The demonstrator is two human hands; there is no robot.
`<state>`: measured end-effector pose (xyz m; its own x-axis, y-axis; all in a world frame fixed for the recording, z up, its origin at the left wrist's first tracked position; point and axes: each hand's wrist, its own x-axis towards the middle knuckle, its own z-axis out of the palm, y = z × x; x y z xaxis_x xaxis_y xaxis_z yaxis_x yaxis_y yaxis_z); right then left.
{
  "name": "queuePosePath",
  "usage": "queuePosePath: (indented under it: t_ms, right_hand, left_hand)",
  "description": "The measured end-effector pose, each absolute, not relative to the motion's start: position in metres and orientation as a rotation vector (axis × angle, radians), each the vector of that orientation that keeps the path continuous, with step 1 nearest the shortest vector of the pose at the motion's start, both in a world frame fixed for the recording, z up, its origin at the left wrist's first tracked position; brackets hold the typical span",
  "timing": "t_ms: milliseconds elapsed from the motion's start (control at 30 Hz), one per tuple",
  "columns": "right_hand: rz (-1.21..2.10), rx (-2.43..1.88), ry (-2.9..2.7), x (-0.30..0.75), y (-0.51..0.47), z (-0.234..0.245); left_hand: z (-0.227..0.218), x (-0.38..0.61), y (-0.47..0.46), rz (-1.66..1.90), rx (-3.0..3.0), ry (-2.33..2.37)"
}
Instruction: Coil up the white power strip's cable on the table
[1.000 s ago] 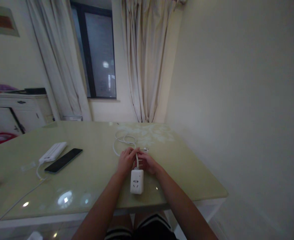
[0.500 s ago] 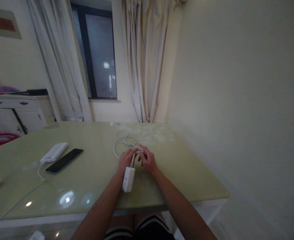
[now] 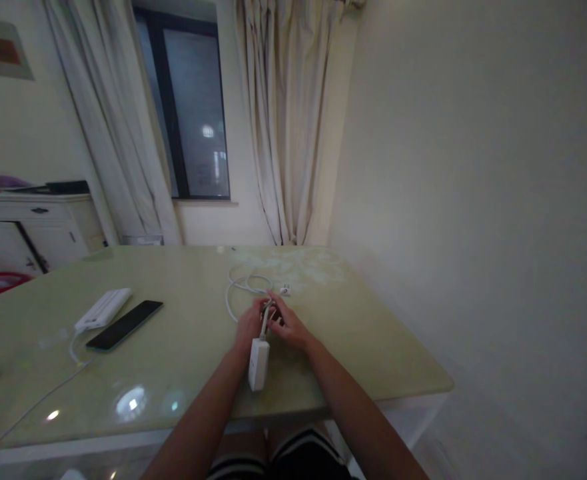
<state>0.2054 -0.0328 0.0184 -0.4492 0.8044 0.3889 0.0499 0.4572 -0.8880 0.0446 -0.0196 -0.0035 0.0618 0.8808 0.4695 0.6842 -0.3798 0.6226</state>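
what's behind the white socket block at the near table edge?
Its cord runs from the socket block into the left hand, with the right hand alongside. Beyond them, the cord's loop and plug lie on the table. The hands cover the stretch between.

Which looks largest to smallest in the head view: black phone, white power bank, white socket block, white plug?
1. black phone
2. white power bank
3. white socket block, seen edge-on and nearer the camera, so its rank is unsure
4. white plug
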Motion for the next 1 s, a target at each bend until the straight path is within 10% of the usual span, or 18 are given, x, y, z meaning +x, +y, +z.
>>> queuePosePath:
  t_ms: [500, 1000]
  right_hand:
    - [0.468, -1.252, -1.778, 0.207, -0.021, 0.014]
    - [-0.062, -1.497, -1.857, 0.203, -0.028, 0.015]
  left_hand:
    - [-0.013, 0.046, -0.011, 1.429, 2.285, 1.334]
    - [0.014, 0.033, -0.028, 1.409, 1.905, 2.196]
